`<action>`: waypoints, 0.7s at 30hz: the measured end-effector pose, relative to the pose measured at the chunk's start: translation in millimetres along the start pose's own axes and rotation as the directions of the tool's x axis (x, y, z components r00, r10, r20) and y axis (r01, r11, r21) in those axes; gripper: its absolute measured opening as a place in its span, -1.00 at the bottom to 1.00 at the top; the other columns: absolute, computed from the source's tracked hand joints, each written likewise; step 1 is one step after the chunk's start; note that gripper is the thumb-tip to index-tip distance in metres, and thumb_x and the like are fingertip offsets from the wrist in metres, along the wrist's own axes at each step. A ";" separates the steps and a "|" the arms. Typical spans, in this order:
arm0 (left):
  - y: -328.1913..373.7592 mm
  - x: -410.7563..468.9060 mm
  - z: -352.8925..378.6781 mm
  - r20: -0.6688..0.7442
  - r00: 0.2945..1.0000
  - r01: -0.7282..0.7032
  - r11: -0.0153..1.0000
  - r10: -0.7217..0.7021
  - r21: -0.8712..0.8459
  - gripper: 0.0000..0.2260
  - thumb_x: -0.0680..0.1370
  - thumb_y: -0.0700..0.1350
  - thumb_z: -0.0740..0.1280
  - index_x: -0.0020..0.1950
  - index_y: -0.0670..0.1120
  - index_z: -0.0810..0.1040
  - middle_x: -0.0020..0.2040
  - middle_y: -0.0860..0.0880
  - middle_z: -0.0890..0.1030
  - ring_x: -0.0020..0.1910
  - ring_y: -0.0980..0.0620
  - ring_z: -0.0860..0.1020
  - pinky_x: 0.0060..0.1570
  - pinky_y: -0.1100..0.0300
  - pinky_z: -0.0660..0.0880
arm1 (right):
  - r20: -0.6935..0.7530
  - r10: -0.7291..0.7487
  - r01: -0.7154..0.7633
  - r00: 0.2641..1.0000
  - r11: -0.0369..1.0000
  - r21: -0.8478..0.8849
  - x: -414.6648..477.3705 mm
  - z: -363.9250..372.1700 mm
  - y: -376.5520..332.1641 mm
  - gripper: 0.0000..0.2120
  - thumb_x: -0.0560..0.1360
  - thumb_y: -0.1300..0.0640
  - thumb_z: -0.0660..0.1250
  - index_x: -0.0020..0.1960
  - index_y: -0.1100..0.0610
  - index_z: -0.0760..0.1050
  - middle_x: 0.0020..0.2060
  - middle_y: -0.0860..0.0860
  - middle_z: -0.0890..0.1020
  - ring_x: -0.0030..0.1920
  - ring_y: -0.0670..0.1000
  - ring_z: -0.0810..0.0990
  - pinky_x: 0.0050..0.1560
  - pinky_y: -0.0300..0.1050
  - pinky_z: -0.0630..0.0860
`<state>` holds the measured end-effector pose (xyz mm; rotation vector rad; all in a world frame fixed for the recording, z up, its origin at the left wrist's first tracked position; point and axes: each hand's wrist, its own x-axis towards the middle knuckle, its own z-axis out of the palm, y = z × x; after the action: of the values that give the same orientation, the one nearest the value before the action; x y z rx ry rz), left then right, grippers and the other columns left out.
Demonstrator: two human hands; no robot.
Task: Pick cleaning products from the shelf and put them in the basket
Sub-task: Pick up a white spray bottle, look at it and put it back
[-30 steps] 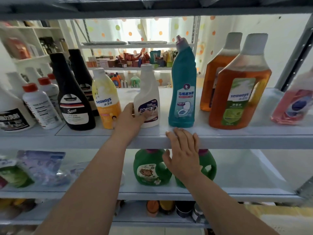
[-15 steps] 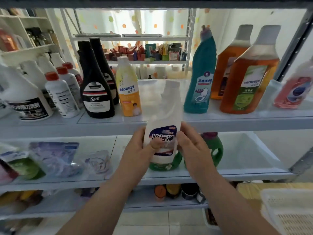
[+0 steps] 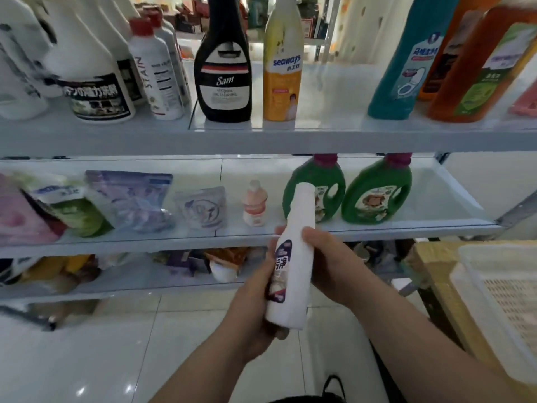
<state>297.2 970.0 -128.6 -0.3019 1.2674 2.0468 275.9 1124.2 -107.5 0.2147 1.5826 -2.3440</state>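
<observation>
White bottle gripped in both hands, left hand low on it, right hand around its middle, shelf of cleaners behind, white basket at right.

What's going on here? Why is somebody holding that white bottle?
A person is collecting cleaning things from the shelves. Right now both hands hold one white bottle in front of the shelves. The left hand grips its lower part and the right hand grips it higher up. The basket sits off to the right, and the bottle is not in it yet.
</observation>
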 end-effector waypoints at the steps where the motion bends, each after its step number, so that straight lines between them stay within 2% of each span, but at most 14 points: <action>1: -2.0 -3.7 -6.4 0.018 0.999 0.039 0.999 -0.039 0.002 -0.46 0.42 0.39 0.41 0.10 -0.03 0.70 -0.22 -0.15 0.61 -0.36 -0.11 0.57 -0.52 0.25 0.34 | -0.022 0.038 -0.038 0.999 0.999 0.034 -1.1 8.2 6.1 -0.55 0.36 -0.08 0.46 0.14 0.18 0.67 0.14 0.20 0.71 0.12 0.18 0.68 0.19 0.12 0.64; 3: -5.1 -7.3 -21.8 0.033 0.999 0.021 0.995 -0.024 0.099 -0.34 0.37 0.38 0.48 0.28 -0.04 0.55 -0.15 -0.09 0.64 -0.31 -0.07 0.62 -0.52 0.19 0.42 | -0.077 0.087 -0.079 0.993 0.992 0.103 -3.4 19.7 18.6 -0.63 0.37 -0.02 0.42 0.03 0.23 0.66 0.08 0.20 0.71 0.05 0.17 0.69 0.13 0.09 0.65; 4: -6.5 -9.6 -29.1 0.040 0.999 -0.015 0.974 0.006 0.226 -0.31 0.31 0.32 0.51 0.32 0.01 0.48 -0.08 -0.02 0.66 -0.26 0.01 0.66 -0.46 0.15 0.50 | -0.093 0.084 -0.072 0.992 0.990 0.123 -4.8 23.9 24.4 -0.67 0.35 0.04 0.41 0.02 0.23 0.63 0.04 0.19 0.71 0.02 0.16 0.69 0.05 0.08 0.66; 6: -12.5 -13.8 -40.0 0.096 0.989 -0.145 0.837 0.111 0.527 -0.26 0.26 0.14 0.60 0.35 0.17 0.34 0.06 0.13 0.62 -0.13 0.27 0.65 -0.27 0.32 0.58 | -0.089 -0.007 0.015 0.996 0.996 0.084 -10.2 30.3 37.5 -0.69 0.28 0.19 0.42 0.02 0.18 0.53 0.02 0.15 0.69 -0.02 0.13 0.67 -0.07 0.05 0.67; 8: -21.0 -15.4 -47.5 0.150 0.941 -0.318 0.637 0.304 0.702 -0.18 0.23 0.00 0.66 0.29 0.34 0.23 0.17 0.19 0.54 0.03 0.33 0.60 -0.16 0.41 0.55 | -0.026 -0.143 0.143 0.989 0.990 -0.009 -20.8 34.3 52.9 -0.64 0.19 0.27 0.45 -0.03 0.10 0.55 0.05 0.10 0.69 0.05 0.10 0.68 -0.02 0.01 0.65; 9: -25.9 -14.9 -50.8 0.176 0.891 -0.393 0.518 0.418 0.760 -0.13 0.22 -0.04 0.67 0.30 0.35 0.20 0.22 0.18 0.49 0.13 0.27 0.57 -0.05 0.39 0.55 | 0.017 -0.205 0.205 0.979 0.976 -0.073 -27.7 36.4 60.1 -0.65 0.18 0.26 0.46 -0.06 0.04 0.58 0.08 0.05 0.69 0.16 0.06 0.67 0.07 -0.04 0.63; 10: -31.0 -12.9 -53.7 0.211 0.823 -0.453 0.386 0.528 0.803 -0.10 0.23 -0.08 0.68 0.37 0.28 0.21 0.26 0.11 0.46 0.22 0.15 0.54 0.09 0.29 0.56 | 0.054 -0.264 0.269 0.963 0.952 -0.146 -34.7 38.3 65.4 -0.66 0.19 0.25 0.46 -0.09 -0.03 0.59 0.10 0.00 0.69 0.27 0.02 0.63 0.15 -0.08 0.61; 12: -39.5 -11.7 -57.3 0.313 0.651 -0.533 0.124 0.691 0.837 -0.10 0.24 -0.16 0.69 0.45 -0.01 0.26 0.27 -0.01 0.38 0.27 -0.05 0.47 0.23 0.03 0.53 | 0.122 -0.370 0.390 0.921 0.878 -0.279 -44.3 39.1 72.4 -0.62 0.24 0.31 0.46 -0.08 -0.11 0.57 0.14 -0.06 0.68 0.41 0.01 0.53 0.29 -0.15 0.52; 13: -41.7 -12.0 -58.0 0.351 0.583 -0.556 0.044 0.733 0.830 -0.09 0.25 -0.17 0.69 0.44 -0.05 0.24 0.26 0.00 0.34 0.26 -0.05 0.43 0.24 0.02 0.49 | 0.149 -0.407 0.434 0.901 0.846 -0.309 -47.3 37.8 74.1 -0.57 0.27 0.37 0.45 -0.07 -0.12 0.56 0.16 -0.05 0.67 0.44 0.04 0.50 0.35 -0.14 0.48; 14: -43.0 -11.7 -58.5 0.378 0.538 -0.574 -0.001 0.753 0.819 -0.11 0.26 -0.17 0.69 0.43 0.00 0.22 0.24 0.04 0.32 0.25 -0.03 0.42 0.24 0.06 0.46 | 0.163 -0.434 0.464 0.886 0.827 -0.318 -49.9 36.4 73.6 -0.55 0.28 0.40 0.45 -0.06 -0.12 0.55 0.16 -0.03 0.67 0.46 0.06 0.47 0.40 -0.11 0.44; 16: -45.5 -10.2 -57.3 0.397 0.521 -0.597 -0.009 0.755 0.802 -0.15 0.30 -0.20 0.64 0.44 0.01 0.23 0.24 0.13 0.31 0.27 -0.02 0.44 0.25 0.10 0.49 | 0.156 -0.466 0.491 0.871 0.815 -0.307 -54.4 33.2 68.3 -0.58 0.29 0.35 0.46 -0.06 -0.14 0.56 0.12 -0.02 0.68 0.45 0.09 0.48 0.42 -0.01 0.43; 18: -48.3 -8.8 -50.8 0.390 0.590 -0.610 0.074 0.707 0.789 -0.17 0.32 -0.28 0.56 0.49 -0.05 0.23 0.32 0.13 0.32 0.32 -0.05 0.46 0.22 0.10 0.52 | 0.125 -0.482 0.496 0.867 0.811 -0.310 -57.9 26.5 59.5 -0.66 0.29 0.25 0.46 -0.09 -0.15 0.58 0.03 -0.03 0.69 0.41 0.08 0.53 0.38 0.09 0.49; 19: -49.6 -8.1 -45.8 0.379 0.635 -0.604 0.127 0.673 0.787 -0.17 0.33 -0.29 0.51 0.51 -0.02 0.21 0.35 0.11 0.35 0.32 -0.04 0.47 0.18 0.18 0.53 | 0.112 -0.493 0.502 0.863 0.809 -0.306 -59.0 20.9 55.1 -0.69 0.29 0.24 0.47 -0.10 -0.13 0.58 -0.01 -0.03 0.70 0.38 0.09 0.56 0.34 0.12 0.52; 21: -50.4 -8.6 -32.9 0.347 0.737 -0.558 0.233 0.581 0.796 -0.18 0.35 -0.22 0.44 0.49 0.21 0.15 0.33 0.24 0.40 0.25 0.10 0.52 0.00 0.42 0.46 | 0.072 -0.515 0.514 0.854 0.818 -0.257 -61.9 7.6 46.5 -0.77 0.31 0.22 0.48 -0.12 -0.05 0.58 -0.10 0.00 0.69 0.25 0.10 0.64 0.22 0.10 0.58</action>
<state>331.8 952.1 -175.2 0.7742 2.5321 1.5316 350.0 1111.4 -127.5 -0.3205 2.1523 -2.4445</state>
